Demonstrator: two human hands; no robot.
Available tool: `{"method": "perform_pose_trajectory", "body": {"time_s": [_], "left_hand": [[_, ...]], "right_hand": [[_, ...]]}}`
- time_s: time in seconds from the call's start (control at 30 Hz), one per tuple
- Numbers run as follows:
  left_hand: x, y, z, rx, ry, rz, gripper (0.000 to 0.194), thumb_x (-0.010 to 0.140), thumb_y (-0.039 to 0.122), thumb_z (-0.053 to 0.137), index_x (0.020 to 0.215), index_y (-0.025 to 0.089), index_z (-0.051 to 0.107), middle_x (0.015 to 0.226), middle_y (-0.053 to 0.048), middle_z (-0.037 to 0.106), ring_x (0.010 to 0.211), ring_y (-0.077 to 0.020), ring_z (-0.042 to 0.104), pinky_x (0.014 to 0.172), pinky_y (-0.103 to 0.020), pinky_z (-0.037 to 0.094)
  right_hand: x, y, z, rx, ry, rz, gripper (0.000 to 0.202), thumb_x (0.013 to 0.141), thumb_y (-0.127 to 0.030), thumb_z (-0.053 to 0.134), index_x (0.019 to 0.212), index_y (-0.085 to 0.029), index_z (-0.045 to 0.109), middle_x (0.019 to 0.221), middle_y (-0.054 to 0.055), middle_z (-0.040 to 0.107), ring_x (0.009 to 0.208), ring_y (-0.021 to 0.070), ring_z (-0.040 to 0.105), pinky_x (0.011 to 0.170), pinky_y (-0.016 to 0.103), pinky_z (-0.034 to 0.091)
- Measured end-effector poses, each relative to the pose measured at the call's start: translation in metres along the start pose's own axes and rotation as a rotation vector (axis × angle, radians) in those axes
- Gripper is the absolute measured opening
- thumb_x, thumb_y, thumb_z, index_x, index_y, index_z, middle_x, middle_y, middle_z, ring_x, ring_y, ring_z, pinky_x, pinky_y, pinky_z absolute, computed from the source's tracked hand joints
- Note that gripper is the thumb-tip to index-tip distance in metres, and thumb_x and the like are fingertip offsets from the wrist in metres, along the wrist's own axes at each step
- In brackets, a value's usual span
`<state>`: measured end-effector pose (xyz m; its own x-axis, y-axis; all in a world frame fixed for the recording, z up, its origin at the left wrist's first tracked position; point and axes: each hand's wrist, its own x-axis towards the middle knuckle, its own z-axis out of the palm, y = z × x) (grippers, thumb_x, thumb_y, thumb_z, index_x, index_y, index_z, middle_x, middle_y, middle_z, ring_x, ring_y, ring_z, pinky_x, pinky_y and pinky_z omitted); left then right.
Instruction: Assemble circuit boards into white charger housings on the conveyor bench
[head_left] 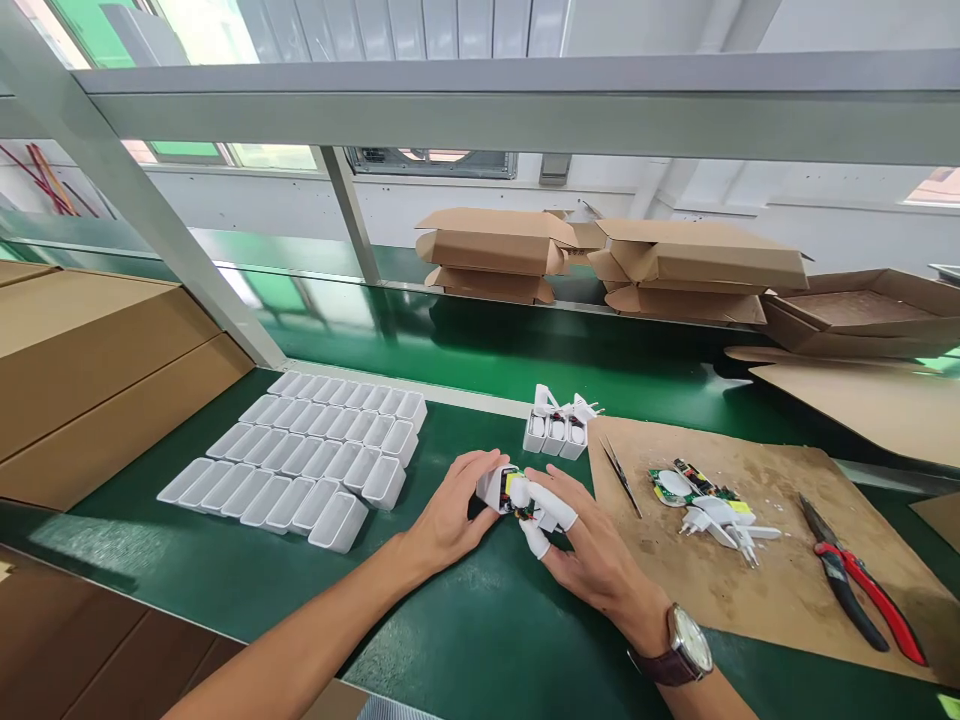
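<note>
My left hand is closed around a white plastic housing above the green bench. My right hand, wearing white finger cots, grips a small circuit board with a yellow-wrapped part at the housing's mouth. How deep the board sits inside is hidden by the fingers. Just beyond stand several white housings with boards and plug pieces showing on top. To the left, rows of open white housings lie close together. A loose heap of circuit boards and white plug parts lies to the right.
A stained brown cardboard sheet carries tweezers and red-and-black pliers. Cardboard boxes stand at the left; open cartons line the back. A metal frame bar crosses above the bench.
</note>
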<state>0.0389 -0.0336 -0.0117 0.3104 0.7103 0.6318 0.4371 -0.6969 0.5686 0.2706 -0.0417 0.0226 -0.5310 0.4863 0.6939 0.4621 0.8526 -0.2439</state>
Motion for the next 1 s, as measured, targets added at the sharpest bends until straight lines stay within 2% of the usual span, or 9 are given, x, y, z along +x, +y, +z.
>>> {"method": "perform_pose_trajectory", "body": {"time_s": [0.17, 0.33, 0.63, 1.0], "left_hand": [[0.0019, 0.0011, -0.0020, -0.003, -0.025, 0.013, 0.071, 0.095, 0.015, 0.063, 0.157, 0.027, 0.031, 0.139, -0.015, 0.063, 0.131, -0.0270, 0.058, 0.107, -0.049, 0.055], [0.0005, -0.0008, -0.0006, -0.014, -0.037, -0.021, 0.068, 0.096, 0.019, 0.065, 0.156, 0.027, 0.033, 0.140, -0.015, 0.062, 0.132, -0.0284, 0.058, 0.108, -0.051, 0.054], [-0.0008, -0.0013, 0.0016, -0.007, -0.036, -0.055, 0.070, 0.096, 0.021, 0.066, 0.157, 0.028, 0.032, 0.141, -0.015, 0.060, 0.132, -0.0288, 0.058, 0.108, -0.051, 0.054], [-0.0008, 0.0004, 0.0010, -0.008, -0.026, -0.013, 0.073, 0.096, 0.017, 0.065, 0.158, 0.029, 0.030, 0.141, -0.014, 0.060, 0.131, -0.0272, 0.057, 0.108, -0.048, 0.054]], "right_hand": [[-0.0025, -0.0007, 0.0004, 0.069, -0.011, 0.042, 0.067, 0.097, -0.006, 0.057, 0.158, -0.020, 0.033, 0.141, 0.018, 0.062, 0.136, 0.0284, 0.058, 0.110, 0.054, 0.057], [-0.0063, -0.0003, 0.0024, 0.012, -0.026, 0.012, 0.071, 0.095, -0.005, 0.058, 0.159, -0.020, 0.031, 0.145, 0.018, 0.060, 0.141, 0.0321, 0.053, 0.110, 0.058, 0.056], [-0.0031, -0.0015, 0.0007, 0.032, 0.015, 0.035, 0.066, 0.095, -0.005, 0.058, 0.155, -0.019, 0.036, 0.139, 0.019, 0.063, 0.137, 0.0314, 0.057, 0.107, 0.056, 0.059], [-0.0025, -0.0022, 0.0000, 0.042, -0.002, 0.049, 0.065, 0.094, -0.004, 0.058, 0.154, -0.018, 0.036, 0.140, 0.019, 0.062, 0.138, 0.0309, 0.056, 0.110, 0.055, 0.057]]}}
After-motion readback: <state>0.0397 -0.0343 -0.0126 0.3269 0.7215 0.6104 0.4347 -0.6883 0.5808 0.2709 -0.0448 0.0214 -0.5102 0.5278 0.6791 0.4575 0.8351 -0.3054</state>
